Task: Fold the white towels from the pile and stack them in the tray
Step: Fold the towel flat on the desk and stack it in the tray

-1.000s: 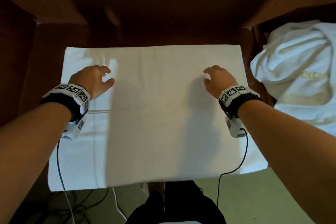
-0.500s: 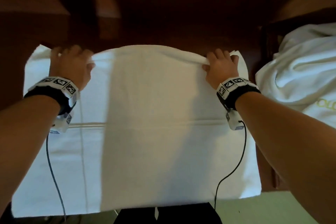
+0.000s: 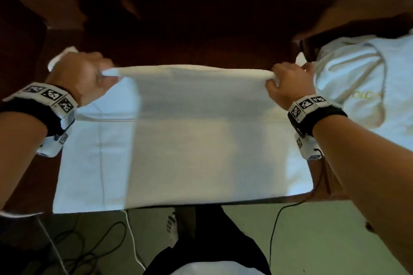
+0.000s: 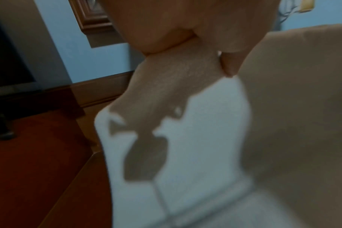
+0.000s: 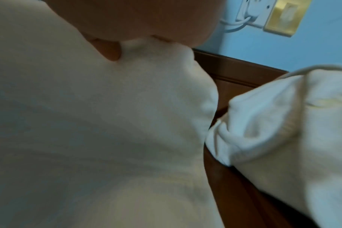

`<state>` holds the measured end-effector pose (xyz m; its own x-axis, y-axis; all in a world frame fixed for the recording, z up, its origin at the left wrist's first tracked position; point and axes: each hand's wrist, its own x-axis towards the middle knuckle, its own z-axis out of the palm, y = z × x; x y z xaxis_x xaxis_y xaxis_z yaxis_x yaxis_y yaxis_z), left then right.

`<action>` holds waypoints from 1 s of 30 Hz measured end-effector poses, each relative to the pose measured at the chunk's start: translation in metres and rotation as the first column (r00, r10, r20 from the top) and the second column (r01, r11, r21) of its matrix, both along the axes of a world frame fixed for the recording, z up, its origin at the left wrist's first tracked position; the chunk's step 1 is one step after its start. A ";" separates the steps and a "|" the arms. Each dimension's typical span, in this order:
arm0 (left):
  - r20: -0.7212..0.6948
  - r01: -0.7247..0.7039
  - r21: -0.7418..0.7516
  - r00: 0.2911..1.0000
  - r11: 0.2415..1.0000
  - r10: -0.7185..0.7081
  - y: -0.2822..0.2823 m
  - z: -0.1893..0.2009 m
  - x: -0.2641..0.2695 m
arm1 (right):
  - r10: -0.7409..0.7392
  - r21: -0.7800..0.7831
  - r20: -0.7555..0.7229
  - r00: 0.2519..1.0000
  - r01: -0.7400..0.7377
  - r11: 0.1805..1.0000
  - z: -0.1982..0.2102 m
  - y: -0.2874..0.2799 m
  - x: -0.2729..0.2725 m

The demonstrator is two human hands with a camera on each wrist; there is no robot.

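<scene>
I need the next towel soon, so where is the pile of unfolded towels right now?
In the head view the pile sits at the right edge of the wooden table, just beyond the right hand, beside the towel being folded.

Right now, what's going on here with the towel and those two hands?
A person is partway through folding a white towel spread over a dark wooden table. The left hand and the right hand each grip one end of the towel's far edge, lifted off the table, while the near part lies flat. A pile of unfolded white towels sits to the right. No tray is in view.
</scene>
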<state>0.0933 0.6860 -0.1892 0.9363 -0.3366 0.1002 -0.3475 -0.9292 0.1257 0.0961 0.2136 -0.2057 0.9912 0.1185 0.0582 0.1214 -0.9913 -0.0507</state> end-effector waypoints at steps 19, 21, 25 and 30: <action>-0.372 -0.150 0.182 0.904 0.972 0.209 -0.016 -0.130 -0.240 | -0.110 -0.165 -0.432 0.895 0.041 0.986 -0.094 -0.011 -0.235; -0.393 -0.154 0.101 0.902 0.983 0.181 -0.010 -0.130 -0.229 | -0.104 -0.058 -0.471 0.876 0.087 0.995 -0.093 -0.015 -0.227; -0.283 -0.095 -0.010 0.955 0.995 0.088 0.007 -0.124 -0.246 | -0.101 0.048 -0.351 0.931 0.125 0.991 -0.091 -0.029 -0.247; -0.367 -0.080 0.111 0.923 0.991 0.116 0.007 -0.141 -0.267 | -0.094 -0.044 -0.384 0.918 0.083 0.996 -0.109 -0.035 -0.267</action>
<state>-0.1742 0.6935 -0.3306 0.9288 -0.2326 -0.2885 -0.1993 -0.9698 0.1404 -0.1705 0.1789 -0.3142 0.9428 0.0256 -0.3325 0.0095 -0.9987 -0.0501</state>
